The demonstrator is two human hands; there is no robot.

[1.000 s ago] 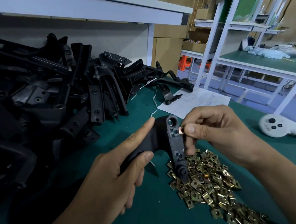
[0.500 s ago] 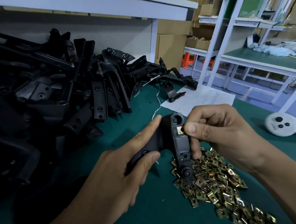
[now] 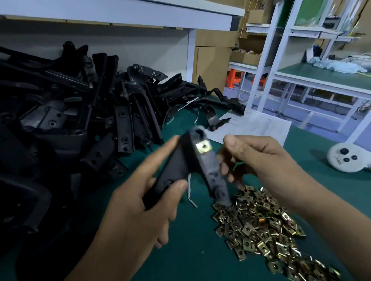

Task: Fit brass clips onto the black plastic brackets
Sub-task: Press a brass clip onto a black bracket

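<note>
A: Two hands work above the green desk (image 3: 195, 269). The left hand (image 3: 142, 207) grips the black plastic bracket (image 3: 191, 168), thumb and fingers curled round its thick lower limb, forefinger laid along the top.

B: And the right hand (image 3: 263, 163)?

A: It sits just beside the bracket's right edge, fingers loosely curled and holding nothing that shows. The frame is blurred there, so whether a fingertip touches the bracket cannot be told.

B: Where is the brass clip (image 3: 204, 147)?

A: One sits on the bracket's narrow arm, just below the round eye at its upper end.

B: Which way does that arm run?

A: Its long axis goes from upper left to lower right. The eye end points up and away from the person; the lower end comes down to the near edge of the heap of loose brass clips (image 3: 268, 232). The thick limb branches down-left into the left palm.

B: What room is there around the hands?

A: To the left, a tall pile of black brackets (image 3: 78, 117) crowds the desk, close to the left forefinger. Behind, a printed sheet (image 3: 260, 129) lies near the far edge. To the right, bare green cloth runs to a white controller (image 3: 347, 158), well apart. The clip heap spreads toward the lower right corner.
</note>
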